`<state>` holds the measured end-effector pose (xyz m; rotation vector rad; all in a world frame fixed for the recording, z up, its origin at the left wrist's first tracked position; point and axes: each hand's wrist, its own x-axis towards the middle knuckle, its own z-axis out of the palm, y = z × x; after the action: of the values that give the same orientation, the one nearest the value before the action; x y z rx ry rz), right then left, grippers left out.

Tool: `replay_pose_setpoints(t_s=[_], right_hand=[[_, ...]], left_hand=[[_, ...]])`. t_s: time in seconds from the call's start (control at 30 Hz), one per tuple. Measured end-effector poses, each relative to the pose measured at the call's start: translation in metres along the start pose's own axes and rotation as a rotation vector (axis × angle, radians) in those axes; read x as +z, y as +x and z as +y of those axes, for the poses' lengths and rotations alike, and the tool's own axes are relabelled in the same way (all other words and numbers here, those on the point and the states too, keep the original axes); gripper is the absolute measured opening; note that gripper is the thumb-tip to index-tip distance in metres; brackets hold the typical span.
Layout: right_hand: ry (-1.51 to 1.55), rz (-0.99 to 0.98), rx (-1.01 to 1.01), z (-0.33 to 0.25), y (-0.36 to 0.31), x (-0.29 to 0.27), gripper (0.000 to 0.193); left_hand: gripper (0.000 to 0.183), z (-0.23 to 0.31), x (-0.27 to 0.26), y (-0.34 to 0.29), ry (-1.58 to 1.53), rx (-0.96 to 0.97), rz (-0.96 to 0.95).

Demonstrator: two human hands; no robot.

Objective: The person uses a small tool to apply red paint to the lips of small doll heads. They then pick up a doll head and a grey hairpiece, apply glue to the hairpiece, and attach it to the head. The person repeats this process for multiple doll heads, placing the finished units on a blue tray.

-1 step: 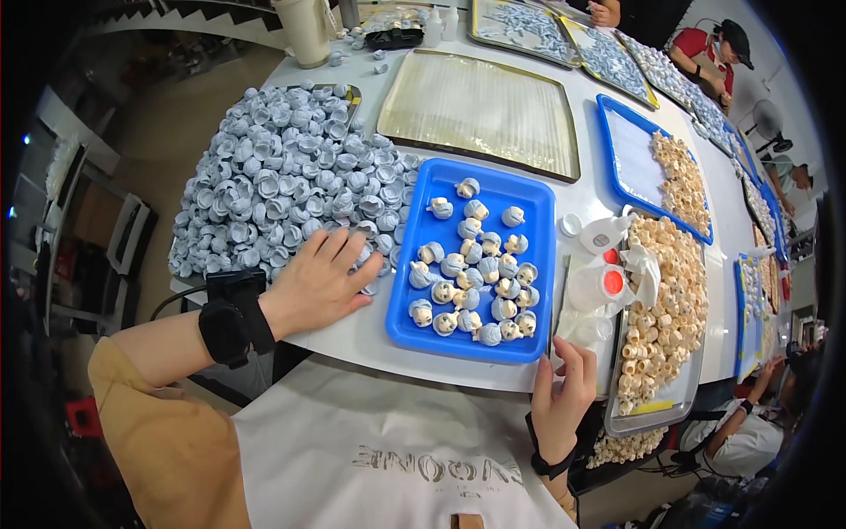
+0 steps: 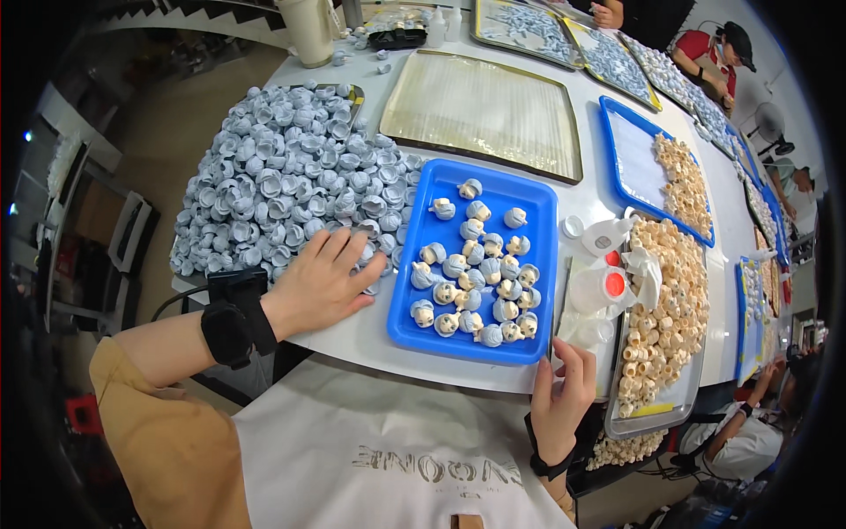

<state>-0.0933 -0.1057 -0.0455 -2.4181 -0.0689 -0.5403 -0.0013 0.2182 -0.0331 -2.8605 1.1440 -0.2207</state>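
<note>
My left hand [image 2: 326,280] lies palm down, fingers spread, on the white table [image 2: 352,339]. Its fingertips touch the near edge of a big heap of pale blue hair-shaped doll caps [image 2: 282,181]. To its right is a blue tray [image 2: 476,346] with several small doll heads [image 2: 471,276], cream faces fitted with blue hair, most of them bunched in the near half. My right hand [image 2: 564,397] rests by the tray's near right corner, fingers loosely bent, thumb and forefinger apart. I see nothing held in either hand.
Right of the tray stand a white bottle [image 2: 606,234] and a clear cup with a red spot [image 2: 595,289]. Beyond them, a metal tray [image 2: 661,425] carries heaped cream doll parts [image 2: 665,326]. A shallow lined tray [image 2: 480,110] lies behind. Co-workers [image 2: 705,62] sit along the far right.
</note>
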Motion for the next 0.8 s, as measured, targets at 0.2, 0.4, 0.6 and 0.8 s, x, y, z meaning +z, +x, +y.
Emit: replay_pose_setpoints(t_s=[0.2, 0.4, 0.6, 0.8], right_hand=[[0.067, -0.002, 0.065, 0.002, -0.004, 0.006, 0.025], [0.069, 0.042, 0.032, 0.006, -0.005, 0.01, 0.023], [0.076, 0.063, 0.024, 0.006, -0.002, 0.013, 0.022], [0.084, 0.076, 0.029, 0.007, -0.002, 0.017, 0.021]], left_hand=[[0.058, 0.0, 0.002, -0.001, -0.012, 0.027, 0.079], [0.042, 0.001, 0.009, 0.001, -0.031, 0.037, 0.193], [0.039, 0.001, 0.009, 0.002, -0.009, 0.046, 0.285], [0.037, 0.001, 0.009, -0.001, -0.025, 0.021, 0.37]])
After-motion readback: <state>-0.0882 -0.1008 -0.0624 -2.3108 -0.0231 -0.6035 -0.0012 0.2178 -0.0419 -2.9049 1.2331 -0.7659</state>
